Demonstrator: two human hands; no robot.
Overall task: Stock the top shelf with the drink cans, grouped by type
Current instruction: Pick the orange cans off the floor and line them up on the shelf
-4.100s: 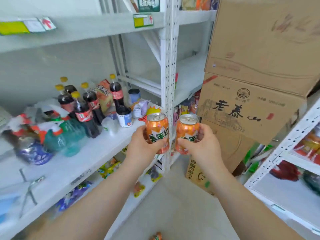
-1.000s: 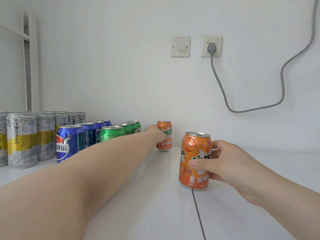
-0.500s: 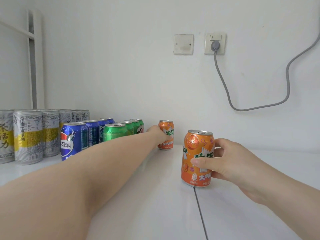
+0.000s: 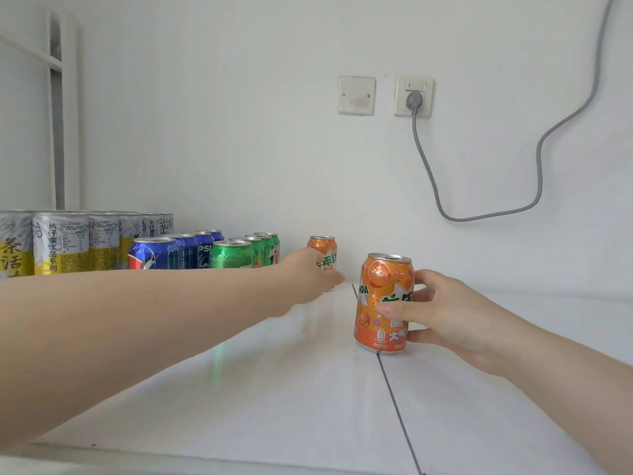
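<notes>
On the white top shelf [image 4: 274,389] an orange can [image 4: 325,250] stands upright at the back near the wall. My left hand [image 4: 308,279] is blurred just in front of its lower left, fingers stretched out and not wrapped around it. A second orange can [image 4: 380,296] stands upright nearer to me on the shelf seam, with my right hand [image 4: 442,310] gripping it from the right. Left of the far orange can are rows of green cans [image 4: 236,255], blue cans [image 4: 161,253] and tall grey-and-yellow cans [image 4: 61,241].
The white wall stands right behind the cans, with a blank plate [image 4: 356,95] and a socket [image 4: 413,96]. A grey cable [image 4: 479,217] hangs from the socket in a loop above the shelf's right part. A white upright [image 4: 58,108] rises at the far left.
My left hand has slid down and back off the far orange can, which stays standing. My right hand keeps its grip on the near can. Earlier I carried both cans up from below.
</notes>
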